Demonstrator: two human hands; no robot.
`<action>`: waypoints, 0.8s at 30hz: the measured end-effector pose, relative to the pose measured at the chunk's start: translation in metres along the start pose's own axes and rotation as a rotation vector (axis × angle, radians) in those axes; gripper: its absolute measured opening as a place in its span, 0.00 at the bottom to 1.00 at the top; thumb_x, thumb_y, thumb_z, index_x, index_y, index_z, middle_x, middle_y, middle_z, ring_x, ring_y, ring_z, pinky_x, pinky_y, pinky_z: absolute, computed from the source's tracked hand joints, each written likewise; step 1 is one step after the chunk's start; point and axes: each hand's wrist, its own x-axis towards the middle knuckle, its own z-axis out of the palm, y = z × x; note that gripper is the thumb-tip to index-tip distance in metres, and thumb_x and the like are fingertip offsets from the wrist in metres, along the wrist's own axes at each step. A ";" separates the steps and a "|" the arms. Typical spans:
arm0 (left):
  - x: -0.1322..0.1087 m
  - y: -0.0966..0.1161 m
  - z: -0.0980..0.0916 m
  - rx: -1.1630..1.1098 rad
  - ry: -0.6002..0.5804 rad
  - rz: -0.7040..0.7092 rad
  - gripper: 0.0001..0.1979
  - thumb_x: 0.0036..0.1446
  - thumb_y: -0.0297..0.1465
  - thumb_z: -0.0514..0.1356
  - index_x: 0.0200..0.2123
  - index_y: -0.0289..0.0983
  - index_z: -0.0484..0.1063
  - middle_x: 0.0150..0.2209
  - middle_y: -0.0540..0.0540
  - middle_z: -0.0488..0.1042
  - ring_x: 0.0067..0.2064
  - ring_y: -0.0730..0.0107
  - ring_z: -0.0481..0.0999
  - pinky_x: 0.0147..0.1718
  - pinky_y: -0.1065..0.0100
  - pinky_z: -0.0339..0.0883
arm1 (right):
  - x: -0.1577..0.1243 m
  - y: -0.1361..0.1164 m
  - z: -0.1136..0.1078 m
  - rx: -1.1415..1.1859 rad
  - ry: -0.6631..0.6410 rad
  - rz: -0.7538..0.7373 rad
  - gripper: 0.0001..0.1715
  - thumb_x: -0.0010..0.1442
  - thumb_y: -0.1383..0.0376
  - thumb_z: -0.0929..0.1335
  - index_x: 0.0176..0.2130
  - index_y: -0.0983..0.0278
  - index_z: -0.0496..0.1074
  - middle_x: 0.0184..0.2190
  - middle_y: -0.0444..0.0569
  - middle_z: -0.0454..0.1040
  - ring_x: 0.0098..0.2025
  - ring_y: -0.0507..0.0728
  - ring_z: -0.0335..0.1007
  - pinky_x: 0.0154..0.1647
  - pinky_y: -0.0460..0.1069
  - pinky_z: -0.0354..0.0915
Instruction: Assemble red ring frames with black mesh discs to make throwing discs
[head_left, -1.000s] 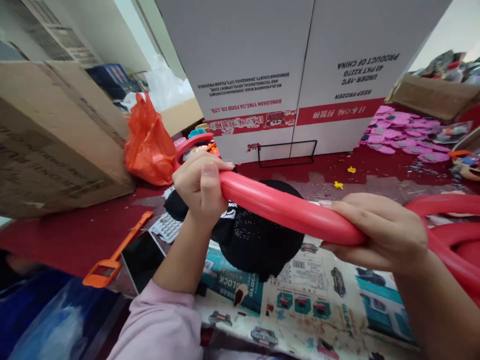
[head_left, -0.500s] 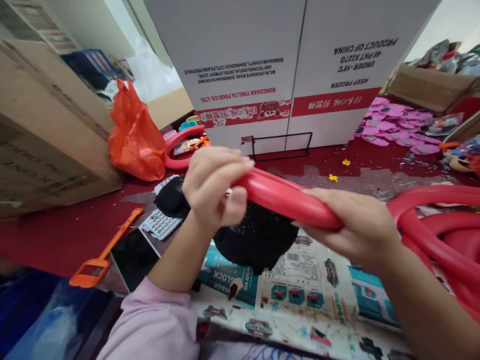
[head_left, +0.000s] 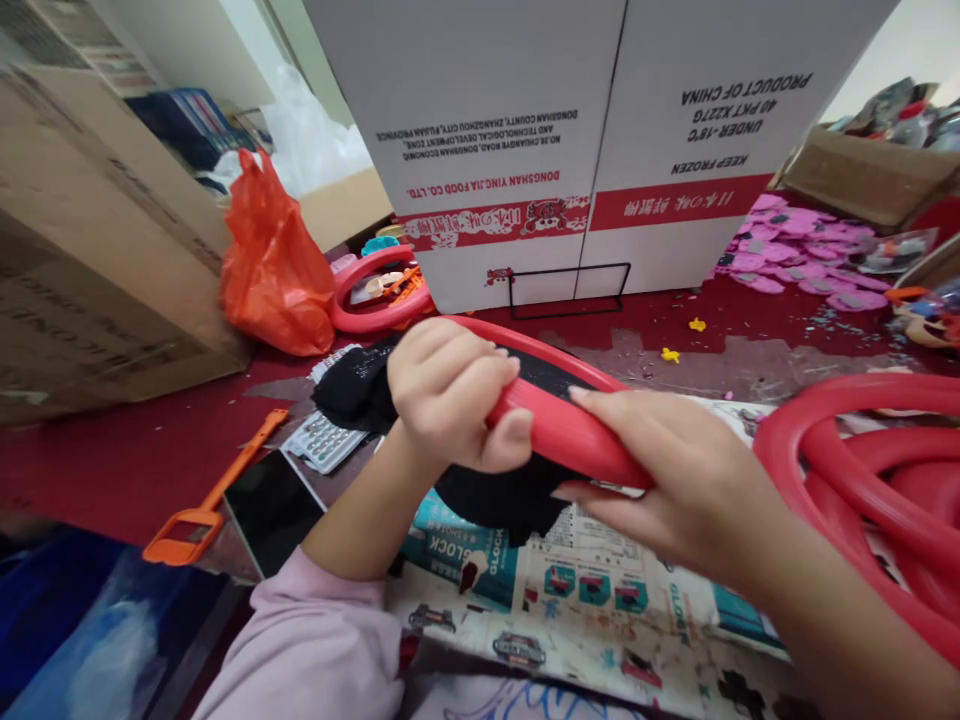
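Note:
A smooth red ring (head_left: pixel 574 437), like a plastic hoop, is held tilted in front of me over the printed cardboard. My left hand (head_left: pixel 450 395) is closed round its left side, thumb pointing right; the fingertips are partly hidden. On the right, my right hand (head_left: pixel 667 455) pinches the near rim, thumb above and fingers beneath. Black sparkly fabric (head_left: pixel 499 500) shows below the ring and through its opening. More black fabric (head_left: pixel 352 385) lies left of my left hand, over part of a white calculator (head_left: pixel 326 440).
Several red rings (head_left: pixel 862 400) are piled at right. A white carton (head_left: pixel 495 100) stands behind, with an orange bag (head_left: pixel 274 270) and another red ring (head_left: pixel 367 318) to its left. An orange plastic tool (head_left: pixel 217 495) and a dark-screened tablet (head_left: pixel 274 510) lie at left. Pink pieces (head_left: pixel 802 250) are heaped at back right.
The near rim of the held ring has come lower and tipped, so its opening and far rim now show. My right hand has shifted left, closer to my left hand.

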 end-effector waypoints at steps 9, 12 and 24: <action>0.003 -0.010 -0.003 -0.189 0.042 -0.142 0.25 0.64 0.45 0.44 0.34 0.36 0.76 0.31 0.41 0.77 0.35 0.59 0.79 0.34 0.58 0.73 | -0.004 -0.002 -0.015 -0.143 0.061 0.031 0.14 0.59 0.61 0.66 0.40 0.69 0.73 0.29 0.52 0.79 0.28 0.59 0.76 0.26 0.51 0.66; -0.003 -0.033 -0.009 -0.131 0.022 -0.292 0.27 0.66 0.43 0.41 0.29 0.38 0.75 0.26 0.44 0.76 0.31 0.63 0.77 0.31 0.60 0.70 | -0.004 0.026 -0.010 -0.026 0.090 -0.004 0.12 0.59 0.58 0.67 0.39 0.64 0.72 0.30 0.48 0.80 0.29 0.55 0.76 0.29 0.48 0.68; 0.007 0.005 -0.009 -0.074 -0.015 -0.052 0.20 0.64 0.41 0.48 0.29 0.39 0.74 0.22 0.46 0.72 0.24 0.66 0.74 0.21 0.64 0.66 | -0.003 -0.003 -0.017 -0.148 0.054 -0.004 0.20 0.58 0.63 0.67 0.49 0.68 0.69 0.39 0.58 0.79 0.36 0.63 0.77 0.34 0.55 0.72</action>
